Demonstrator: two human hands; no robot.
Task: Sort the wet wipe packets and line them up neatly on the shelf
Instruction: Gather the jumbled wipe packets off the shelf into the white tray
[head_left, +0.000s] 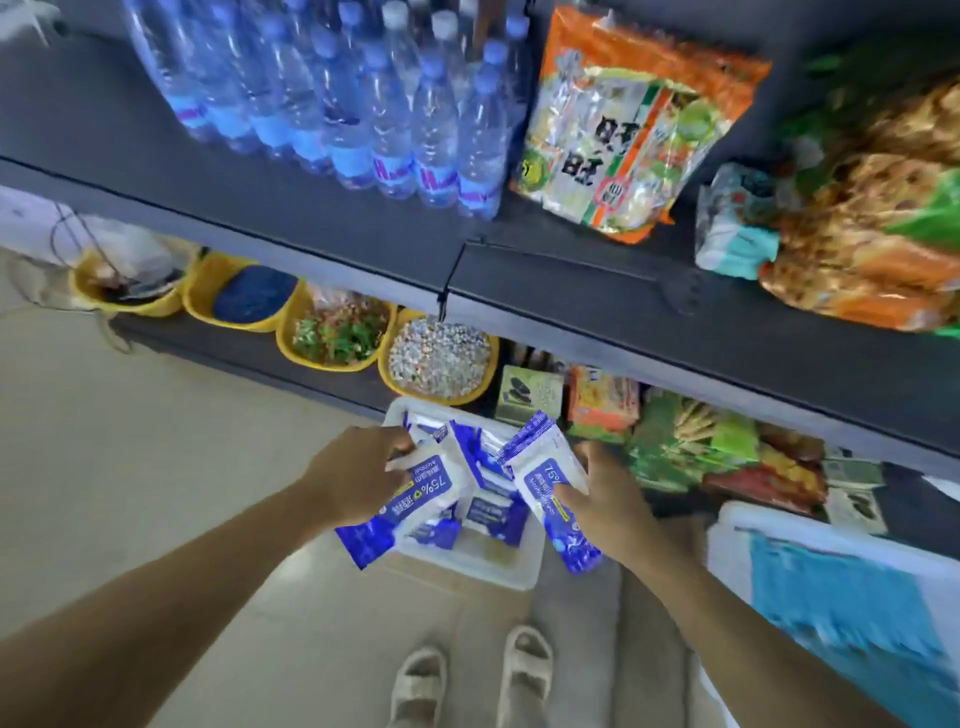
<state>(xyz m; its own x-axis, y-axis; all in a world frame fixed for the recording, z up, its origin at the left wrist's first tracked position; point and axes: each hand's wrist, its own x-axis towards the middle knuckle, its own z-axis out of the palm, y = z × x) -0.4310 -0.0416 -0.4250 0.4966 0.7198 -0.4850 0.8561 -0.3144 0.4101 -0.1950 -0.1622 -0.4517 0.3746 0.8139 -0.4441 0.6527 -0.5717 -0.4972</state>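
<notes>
A white plastic bin (483, 569) stands on the floor below the shelf, holding several blue-and-white wet wipe packets (491, 512). My left hand (353, 475) grips one packet (410, 499) marked 75%, lifted over the bin's left side. My right hand (602, 499) holds another packet (545, 478) above the bin's right side, its lower end hanging past the rim. The dark shelf board (597, 306) runs across above the bin.
Water bottles (363, 104), an orange snack bag (623, 130) and more bags (872, 218) fill the upper shelf. Yellow bowls (439, 358) and snack packs (691, 441) sit on the lower shelf. A white crate with teal items (841, 608) stands at right. My sandalled feet (467, 680) are below.
</notes>
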